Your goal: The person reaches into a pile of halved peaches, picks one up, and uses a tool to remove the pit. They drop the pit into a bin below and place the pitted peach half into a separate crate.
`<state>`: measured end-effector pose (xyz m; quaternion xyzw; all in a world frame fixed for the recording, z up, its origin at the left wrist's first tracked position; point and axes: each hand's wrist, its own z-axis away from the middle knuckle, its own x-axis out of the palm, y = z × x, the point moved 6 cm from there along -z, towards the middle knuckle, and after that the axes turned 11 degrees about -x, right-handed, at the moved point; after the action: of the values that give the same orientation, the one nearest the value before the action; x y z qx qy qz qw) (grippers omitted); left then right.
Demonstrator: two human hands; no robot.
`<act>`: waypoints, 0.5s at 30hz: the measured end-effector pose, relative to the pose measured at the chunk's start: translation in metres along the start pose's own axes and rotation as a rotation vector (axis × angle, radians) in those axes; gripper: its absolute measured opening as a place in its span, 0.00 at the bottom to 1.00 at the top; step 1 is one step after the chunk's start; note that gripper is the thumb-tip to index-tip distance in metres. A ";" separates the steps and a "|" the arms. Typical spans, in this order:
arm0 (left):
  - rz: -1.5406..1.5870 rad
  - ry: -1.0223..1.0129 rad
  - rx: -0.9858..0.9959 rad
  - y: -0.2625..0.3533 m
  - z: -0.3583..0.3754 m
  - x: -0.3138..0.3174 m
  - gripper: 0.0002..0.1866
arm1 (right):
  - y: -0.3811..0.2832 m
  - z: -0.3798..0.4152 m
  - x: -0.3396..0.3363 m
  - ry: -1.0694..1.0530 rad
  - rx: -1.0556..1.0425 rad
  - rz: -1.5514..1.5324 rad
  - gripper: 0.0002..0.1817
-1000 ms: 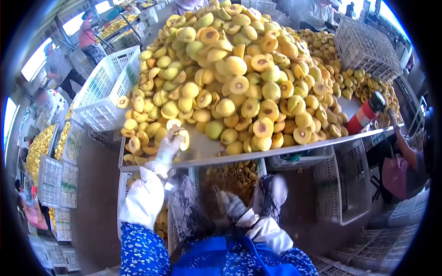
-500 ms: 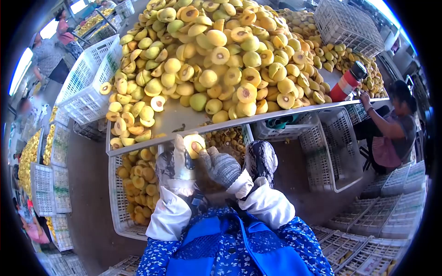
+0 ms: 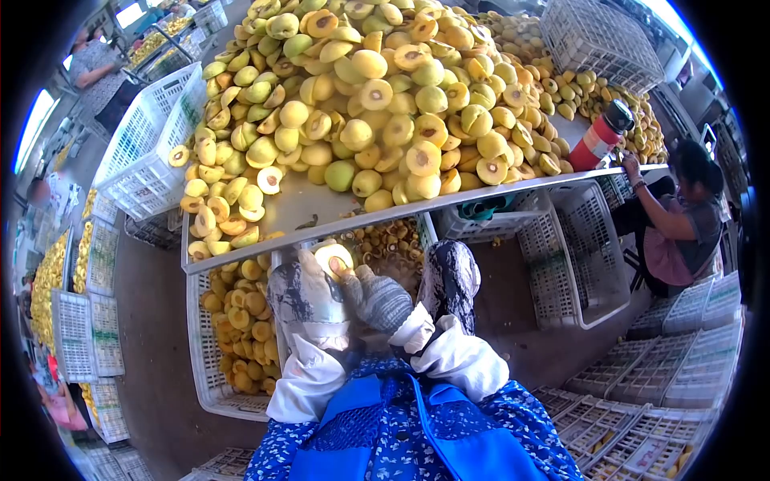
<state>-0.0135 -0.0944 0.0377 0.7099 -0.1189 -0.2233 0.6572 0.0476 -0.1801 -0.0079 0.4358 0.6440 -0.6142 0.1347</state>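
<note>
Left hand (image 3: 309, 293) cups peach half (image 3: 333, 258) below near counter (image 3: 321, 210) edge; right hand (image 3: 377, 298) fingers pinched at its pit. Pitting step underway; next likely needs scooping pit out.

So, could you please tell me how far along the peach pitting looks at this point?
Done: a white crate below the table holds finished halves, and another bin under the edge holds what look like pits. In hand: the left hand has one peach half in its grip while the gloved right hand works at its centre. Left: a large heap of halves covers the metal table, so most remains.
</note>
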 end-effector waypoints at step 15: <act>0.577 -0.568 -0.477 -0.027 -0.009 0.035 0.30 | 0.006 0.026 0.030 -0.184 0.475 -2.009 0.21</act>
<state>0.0182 -0.1000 0.0057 0.3876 -0.4322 -0.2380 0.7787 0.0252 -0.1932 -0.0386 -0.3355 0.5600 -0.5855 -0.4806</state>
